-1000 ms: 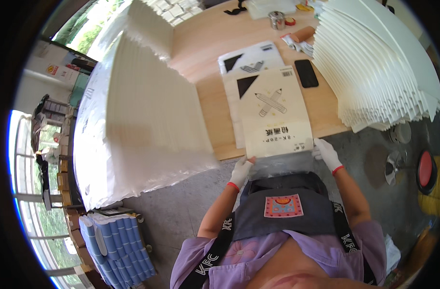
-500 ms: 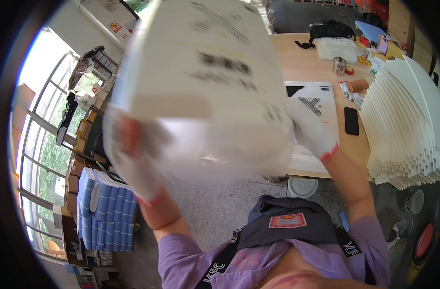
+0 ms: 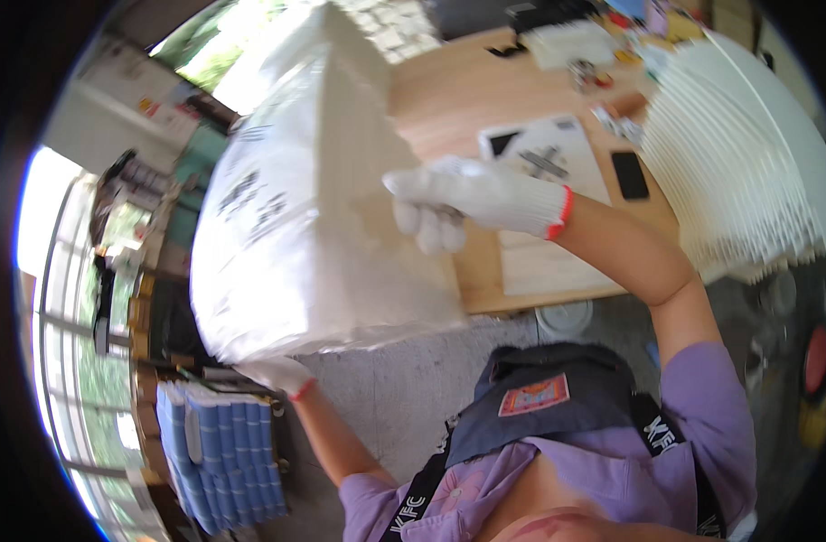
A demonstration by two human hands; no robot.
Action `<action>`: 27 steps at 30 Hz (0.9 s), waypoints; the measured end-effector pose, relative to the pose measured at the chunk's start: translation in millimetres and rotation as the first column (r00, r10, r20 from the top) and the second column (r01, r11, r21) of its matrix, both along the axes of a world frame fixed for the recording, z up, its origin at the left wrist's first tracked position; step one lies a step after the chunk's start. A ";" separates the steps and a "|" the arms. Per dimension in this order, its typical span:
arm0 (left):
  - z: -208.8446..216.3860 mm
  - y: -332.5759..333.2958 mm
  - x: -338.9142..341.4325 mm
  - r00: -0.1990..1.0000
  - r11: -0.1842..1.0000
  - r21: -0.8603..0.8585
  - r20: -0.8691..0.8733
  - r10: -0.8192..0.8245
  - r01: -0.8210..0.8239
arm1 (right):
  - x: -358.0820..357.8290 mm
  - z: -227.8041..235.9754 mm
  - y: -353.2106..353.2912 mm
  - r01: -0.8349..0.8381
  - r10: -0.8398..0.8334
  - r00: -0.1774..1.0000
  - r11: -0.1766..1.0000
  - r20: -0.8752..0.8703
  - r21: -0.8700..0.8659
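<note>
A large, thick white package [image 3: 259,244] in clear plastic wrap, with dark print on one face, is held up in front of me, tilted to the left. My left hand [image 3: 277,372], in a white glove with a red cuff, holds the package from below at its lower left corner; its fingers are hidden behind it. In a matching glove, my right hand [image 3: 467,199] is in front of the package's cream-coloured right side, with the fingers curled in. Whether it pinches any of the wrap cannot be made out.
On the wooden table [image 3: 431,90] to the right lie a flat printed white package [image 3: 558,149], a black phone [image 3: 630,175] and a tall fanned stack of white sheets [image 3: 738,163]. Blue bundles [image 3: 219,452] are piled at lower left. A white bucket [image 3: 565,318] stands below the table edge.
The package has swung left and turned, so its side now faces me. My right hand has moved from its right edge across its side; my left hand has dropped to its lower corner.
</note>
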State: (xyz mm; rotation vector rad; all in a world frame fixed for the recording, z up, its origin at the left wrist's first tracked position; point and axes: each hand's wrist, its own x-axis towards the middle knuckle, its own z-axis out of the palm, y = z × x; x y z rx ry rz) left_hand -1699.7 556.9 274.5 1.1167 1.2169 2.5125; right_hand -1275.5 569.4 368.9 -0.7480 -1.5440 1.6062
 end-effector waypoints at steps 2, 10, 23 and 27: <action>-122.6 -30.1 4.0 0.987 0.942 -0.294 -0.054 0.151 -0.161 | 37.0 -44.2 -30.6 0.061 -0.057 0.998 0.992 0.035 -0.110; -239.2 -49.1 278.6 0.278 0.326 -0.848 -0.221 -0.935 0.419 | 155.5 -280.3 -197.7 0.593 -0.700 0.704 0.484 0.122 -0.644; -225.1 63.3 411.1 -0.330 0.340 -0.937 -0.297 -0.896 -0.078 | 120.7 -289.2 -251.3 0.715 -0.802 0.547 0.300 0.239 -0.631; -247.3 77.9 396.3 -0.185 0.253 -0.946 -0.291 -0.939 0.204 | 118.9 -288.3 -225.9 0.672 -0.779 0.606 0.391 0.163 -0.629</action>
